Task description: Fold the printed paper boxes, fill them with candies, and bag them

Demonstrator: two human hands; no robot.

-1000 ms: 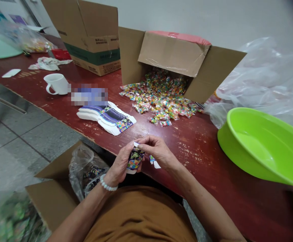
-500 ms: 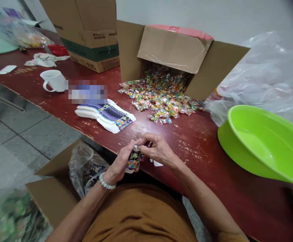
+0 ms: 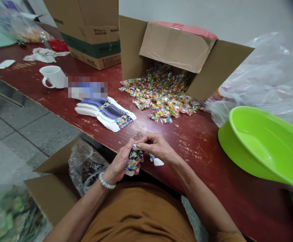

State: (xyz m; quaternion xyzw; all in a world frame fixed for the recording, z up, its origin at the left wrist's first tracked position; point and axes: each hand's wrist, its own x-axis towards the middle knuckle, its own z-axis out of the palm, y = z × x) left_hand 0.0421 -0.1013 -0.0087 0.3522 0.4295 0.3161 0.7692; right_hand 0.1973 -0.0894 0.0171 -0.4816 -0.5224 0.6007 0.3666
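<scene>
My left hand grips a small printed pouch with a dark cartoon design, held upright at the table's near edge. My right hand pinches the pouch's top edge with thumb and forefinger. A white scrap or second pouch lies on the table just under my right hand. A fanned stack of the same flat pouches lies further back on the left. A pile of small colourful wrapped candies spills from a tipped cardboard box.
A lime green basin sits at right, with clear plastic sheeting behind it. A white mug and another cardboard box stand at the back left. An open carton with a plastic liner sits on the floor below the red table.
Both hands stay at the pouch; my right fingers have shifted slightly along its top edge. The view has drifted a little.
</scene>
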